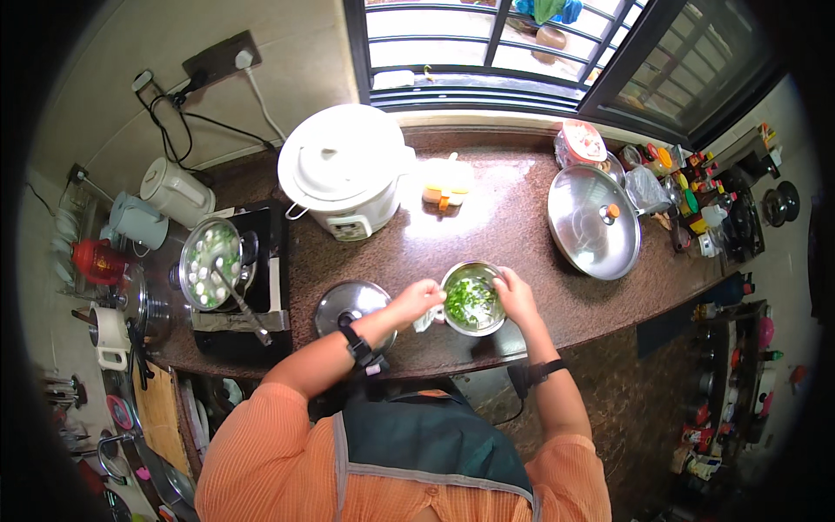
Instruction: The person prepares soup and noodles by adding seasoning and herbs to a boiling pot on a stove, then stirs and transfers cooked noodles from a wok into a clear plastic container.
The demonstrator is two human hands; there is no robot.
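A round stainless steel bowl (pixel 475 329) with chopped greens (pixel 470 301) inside is at the counter's front edge. My right hand (pixel 516 297) grips its right rim. At its left side is my left hand (pixel 417 301), fingers bent together beside a white cloth or tissue (pixel 428 318); whether it holds the bowl or the tissue is unclear. Partly under my left forearm lies a glass pot lid (pixel 349 301). Farther left, a pot (pixel 210 264) of green pieces and whitish balls stands on a black cooktop (pixel 269 241), with a metal ladle (pixel 242 305) leaning in it.
Behind stand a white electric cooker (pixel 346 176) and a small yellow-white container (pixel 447 183). A wide lidded pan (pixel 593 222) is at the right, near bottles and jars (pixel 691 196). Kettles (pixel 176 189) and a red flask (pixel 101 261) stand at the left.
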